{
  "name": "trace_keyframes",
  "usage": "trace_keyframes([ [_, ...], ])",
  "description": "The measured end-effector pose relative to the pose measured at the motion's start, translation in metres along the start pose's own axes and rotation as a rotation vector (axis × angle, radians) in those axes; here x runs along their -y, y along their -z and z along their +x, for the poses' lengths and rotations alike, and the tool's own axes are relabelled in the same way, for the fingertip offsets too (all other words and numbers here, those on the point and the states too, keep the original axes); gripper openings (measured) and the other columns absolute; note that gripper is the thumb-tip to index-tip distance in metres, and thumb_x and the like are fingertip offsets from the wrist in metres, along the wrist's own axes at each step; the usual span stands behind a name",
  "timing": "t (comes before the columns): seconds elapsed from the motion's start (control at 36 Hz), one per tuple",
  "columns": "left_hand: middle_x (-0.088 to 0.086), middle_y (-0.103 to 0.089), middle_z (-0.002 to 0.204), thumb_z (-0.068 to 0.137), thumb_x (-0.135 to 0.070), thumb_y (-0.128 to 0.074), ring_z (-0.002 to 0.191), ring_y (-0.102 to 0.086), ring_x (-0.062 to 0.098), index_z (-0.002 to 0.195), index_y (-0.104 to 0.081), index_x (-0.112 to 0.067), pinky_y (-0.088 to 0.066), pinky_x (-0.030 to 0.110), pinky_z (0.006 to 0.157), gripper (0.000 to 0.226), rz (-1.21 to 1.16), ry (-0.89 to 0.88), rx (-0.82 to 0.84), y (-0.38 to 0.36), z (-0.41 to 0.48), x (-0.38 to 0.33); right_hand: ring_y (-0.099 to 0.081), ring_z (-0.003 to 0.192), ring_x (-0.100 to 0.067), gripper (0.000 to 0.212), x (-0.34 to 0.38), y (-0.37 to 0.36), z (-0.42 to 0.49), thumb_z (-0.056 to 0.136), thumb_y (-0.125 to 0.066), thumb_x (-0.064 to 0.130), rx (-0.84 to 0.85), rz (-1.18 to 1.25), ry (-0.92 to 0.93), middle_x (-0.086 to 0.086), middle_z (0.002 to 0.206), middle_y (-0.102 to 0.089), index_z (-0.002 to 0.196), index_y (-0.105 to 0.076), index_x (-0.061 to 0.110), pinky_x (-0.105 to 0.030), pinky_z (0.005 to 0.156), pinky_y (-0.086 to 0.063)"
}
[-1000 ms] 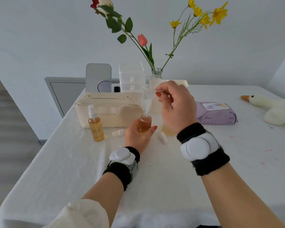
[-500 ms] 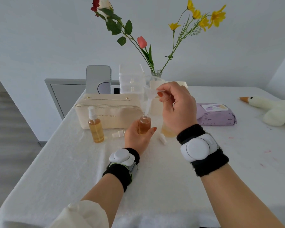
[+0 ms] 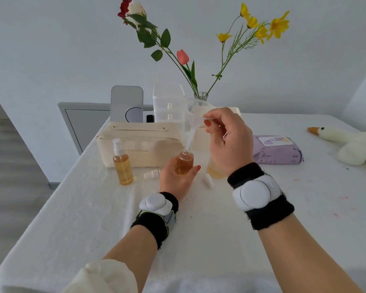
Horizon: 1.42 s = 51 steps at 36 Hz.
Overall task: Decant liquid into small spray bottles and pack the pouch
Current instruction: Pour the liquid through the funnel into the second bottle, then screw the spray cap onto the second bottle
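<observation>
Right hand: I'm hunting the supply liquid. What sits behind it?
A clear container with amber liquid shows below the right hand; its upper part is hidden by the hand.

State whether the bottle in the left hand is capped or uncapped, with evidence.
Uncapped: the bottle shows a bare neck, with the funnel spout at its mouth; the left hand grips it.

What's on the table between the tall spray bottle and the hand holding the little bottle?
A small white spray top lies on its side between the tall spray bottle and the left hand; the head view shows it.
</observation>
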<state>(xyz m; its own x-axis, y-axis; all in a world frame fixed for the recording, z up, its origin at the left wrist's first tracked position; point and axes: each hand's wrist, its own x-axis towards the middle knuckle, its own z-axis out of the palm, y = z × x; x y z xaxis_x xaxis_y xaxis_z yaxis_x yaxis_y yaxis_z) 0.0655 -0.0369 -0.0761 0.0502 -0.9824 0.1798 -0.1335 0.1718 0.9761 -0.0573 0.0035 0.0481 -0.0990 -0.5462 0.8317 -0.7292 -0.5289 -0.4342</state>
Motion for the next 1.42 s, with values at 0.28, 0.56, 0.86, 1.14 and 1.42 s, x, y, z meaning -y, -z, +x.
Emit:
trace_keyframes([
  [0.28, -0.002, -0.074, 0.101, 0.064, -0.056, -0.078, 0.099, -0.07, 0.022, 0.104, -0.067, -0.023, -0.059, 0.057, 0.083, 0.053, -0.026, 0.023, 0.012, 0.001, -0.001, -0.001, -0.067, 0.073, -0.001, 0.006, -0.027, -0.001, 0.019, 0.099, -0.061, 0.014, -0.197, 0.209, -0.225, 0.01, 0.078, -0.069, 0.1, -0.067, 0.013, -0.016, 0.069, -0.051],
  [0.56, -0.003, -0.074, 0.099, 0.065, -0.056, -0.077, 0.098, -0.071, 0.022, 0.102, -0.067, -0.025, -0.059, 0.058, 0.081, 0.05, -0.025, 0.014, 0.005, 0.001, 0.0, 0.0, -0.071, 0.084, -0.012, 0.004, -0.09, -0.006, 0.052, 0.096, -0.062, 0.019, -0.142, 0.14, -0.469, 0.008, 0.084, -0.073, 0.097, -0.065, 0.022, -0.035, 0.082, -0.059],
  [0.86, -0.004, -0.074, 0.101, 0.065, -0.056, -0.078, 0.099, -0.071, 0.019, 0.107, -0.067, -0.024, -0.06, 0.054, 0.082, 0.053, -0.017, 0.016, 0.005, 0.001, 0.0, 0.0, -0.066, 0.098, -0.017, 0.022, -0.123, -0.016, 0.056, 0.099, -0.055, 0.031, 0.071, 0.063, -0.687, 0.002, 0.104, -0.074, 0.109, -0.066, 0.016, -0.041, 0.094, -0.054],
  [1.14, 0.0, -0.074, 0.099, 0.065, -0.055, -0.078, 0.097, -0.07, 0.027, 0.104, -0.067, -0.024, -0.058, 0.061, 0.08, 0.051, -0.04, 0.023, -0.004, 0.0, 0.001, 0.001, -0.061, 0.103, -0.019, 0.061, -0.125, -0.022, 0.057, 0.106, -0.023, 0.059, 0.283, 0.15, -0.825, -0.004, 0.104, -0.075, 0.111, -0.065, 0.016, -0.032, 0.09, -0.039],
  [1.42, -0.001, -0.075, 0.1, 0.066, -0.054, -0.078, 0.099, -0.071, 0.022, 0.105, -0.067, -0.024, -0.059, 0.057, 0.08, 0.051, -0.026, 0.011, -0.014, 0.0, 0.001, 0.002, -0.057, 0.106, -0.02, 0.088, -0.126, -0.024, 0.055, 0.098, -0.004, 0.072, 0.327, 0.194, -0.921, -0.007, 0.113, -0.066, 0.121, -0.071, 0.019, -0.041, 0.105, -0.04],
])
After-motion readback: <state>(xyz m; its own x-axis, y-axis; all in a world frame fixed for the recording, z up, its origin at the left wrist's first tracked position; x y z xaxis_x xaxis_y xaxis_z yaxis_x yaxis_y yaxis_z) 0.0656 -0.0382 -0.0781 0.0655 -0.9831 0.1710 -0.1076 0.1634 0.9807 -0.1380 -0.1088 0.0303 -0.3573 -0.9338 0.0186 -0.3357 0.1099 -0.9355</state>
